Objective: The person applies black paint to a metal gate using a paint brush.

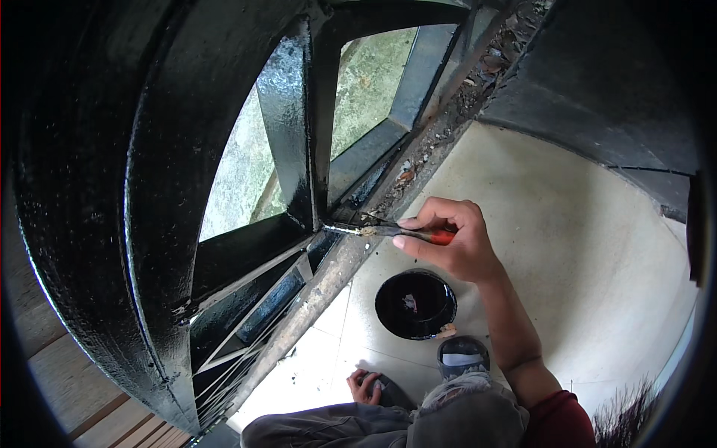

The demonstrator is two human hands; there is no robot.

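Observation:
My right hand [456, 238] pinches the handle of a paintbrush [386, 230] with a red part near the palm. Its bristle end points left and touches, or nearly touches, the lower corner where bars of a glossy black frame [316, 140] meet. Below that hand, a round black container [414, 305] holds dark liquid that looks like paint, with a small pale patch on the surface. My left hand [365, 386] is low down beside a dark shoe [395, 392], its fingers curled. Whether it grips anything is hidden.
A rough ledge [319, 285] with dry leaves and debris [409, 173] runs diagonally beneath the frame. Pale tiles [538, 224] cover the floor. Dark sheeting [588, 95] lies at upper right, wooden boards [84, 381] at lower left. My knees [470, 414] are close to the container.

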